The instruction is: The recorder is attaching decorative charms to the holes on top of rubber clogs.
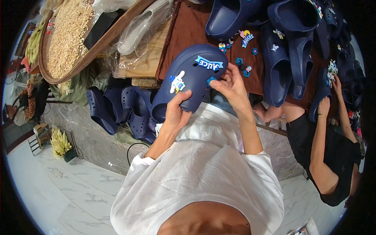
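Observation:
A navy blue clog is held up in front of my chest. My left hand grips its lower end, with the thumb on the upper surface. My right hand is at the clog's right side, thumb pressing a small blue flower charm and fingers curled around the edge. Near the toe sits a blue banner-shaped charm with lettering. A white cartoon-animal charm is on the left side. The fingertips behind the clog are hidden.
Loose charms lie on the brown cloth with several navy clogs. More clogs hang by the ledge at left. A grain tray and bagged white clog are at far left. A co-worker's hands handle another clog at right.

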`<control>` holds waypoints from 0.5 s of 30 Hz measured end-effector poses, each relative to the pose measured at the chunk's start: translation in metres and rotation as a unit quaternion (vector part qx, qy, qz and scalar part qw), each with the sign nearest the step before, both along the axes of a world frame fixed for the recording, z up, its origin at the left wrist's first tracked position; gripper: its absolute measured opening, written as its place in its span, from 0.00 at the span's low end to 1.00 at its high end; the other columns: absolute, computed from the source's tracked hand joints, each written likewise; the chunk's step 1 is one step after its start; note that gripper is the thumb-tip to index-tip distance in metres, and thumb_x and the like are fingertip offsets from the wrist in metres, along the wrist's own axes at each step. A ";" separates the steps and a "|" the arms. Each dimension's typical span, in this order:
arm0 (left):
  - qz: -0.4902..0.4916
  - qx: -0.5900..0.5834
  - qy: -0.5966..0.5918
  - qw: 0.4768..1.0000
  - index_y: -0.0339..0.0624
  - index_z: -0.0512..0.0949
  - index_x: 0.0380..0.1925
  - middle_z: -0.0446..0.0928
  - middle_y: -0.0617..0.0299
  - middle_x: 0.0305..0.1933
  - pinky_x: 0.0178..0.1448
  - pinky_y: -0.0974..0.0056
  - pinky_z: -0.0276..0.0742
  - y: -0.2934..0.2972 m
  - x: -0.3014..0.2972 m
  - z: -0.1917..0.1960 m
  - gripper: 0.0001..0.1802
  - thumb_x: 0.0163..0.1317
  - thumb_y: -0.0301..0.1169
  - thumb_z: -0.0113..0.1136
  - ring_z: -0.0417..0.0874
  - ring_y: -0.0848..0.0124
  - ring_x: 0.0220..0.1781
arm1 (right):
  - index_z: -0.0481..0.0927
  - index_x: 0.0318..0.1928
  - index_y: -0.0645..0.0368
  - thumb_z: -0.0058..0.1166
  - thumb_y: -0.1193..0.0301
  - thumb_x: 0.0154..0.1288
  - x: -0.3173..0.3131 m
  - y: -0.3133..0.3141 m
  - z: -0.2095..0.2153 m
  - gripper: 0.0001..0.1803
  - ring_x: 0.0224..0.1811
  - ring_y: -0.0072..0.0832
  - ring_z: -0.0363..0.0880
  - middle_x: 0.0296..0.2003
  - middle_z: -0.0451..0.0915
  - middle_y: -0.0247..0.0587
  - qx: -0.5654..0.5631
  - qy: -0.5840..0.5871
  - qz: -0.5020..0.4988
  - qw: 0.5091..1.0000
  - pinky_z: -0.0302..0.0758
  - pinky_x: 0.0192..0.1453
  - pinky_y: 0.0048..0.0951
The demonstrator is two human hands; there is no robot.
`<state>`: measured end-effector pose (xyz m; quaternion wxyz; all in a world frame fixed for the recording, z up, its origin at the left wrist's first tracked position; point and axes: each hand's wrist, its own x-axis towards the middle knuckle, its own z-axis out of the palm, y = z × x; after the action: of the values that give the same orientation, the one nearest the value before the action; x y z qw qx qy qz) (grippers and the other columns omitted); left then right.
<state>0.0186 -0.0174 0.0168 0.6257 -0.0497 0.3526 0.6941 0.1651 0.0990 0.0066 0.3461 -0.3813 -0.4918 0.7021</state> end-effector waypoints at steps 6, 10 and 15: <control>-0.011 0.012 -0.001 1.000 0.25 0.65 0.62 0.74 0.43 0.59 0.68 0.52 0.75 -0.005 -0.004 0.004 0.29 0.58 0.23 0.54 0.79 0.53 0.61 | 0.61 0.62 0.70 0.69 0.74 0.58 -0.006 0.001 0.004 0.37 0.57 0.34 0.77 0.54 0.74 0.52 -0.082 0.073 0.072 0.991 0.82 0.55 0.36; 0.008 0.012 -0.016 1.000 0.25 0.65 0.62 0.75 0.43 0.58 0.68 0.53 0.75 -0.006 -0.006 0.002 0.28 0.59 0.21 0.53 0.79 0.54 0.60 | 0.63 0.60 0.72 0.72 0.71 0.56 -0.013 0.001 -0.005 0.38 0.56 0.34 0.78 0.52 0.75 0.54 -0.104 0.053 0.072 0.991 0.82 0.55 0.35; -0.004 -0.036 -0.009 0.999 0.26 0.63 0.63 0.74 0.44 0.59 0.67 0.53 0.76 -0.007 -0.013 0.002 0.28 0.61 0.21 0.54 0.79 0.55 0.61 | 0.65 0.59 0.72 0.75 0.63 0.52 -0.008 0.002 -0.023 0.42 0.55 0.35 0.78 0.52 0.76 0.54 -0.067 0.025 0.048 0.996 0.77 0.60 0.35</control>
<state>0.0054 -0.0244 0.0185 0.6298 -0.0771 0.3716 0.6777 0.1569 0.1008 -0.0166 0.2977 -0.3618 -0.4527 0.7587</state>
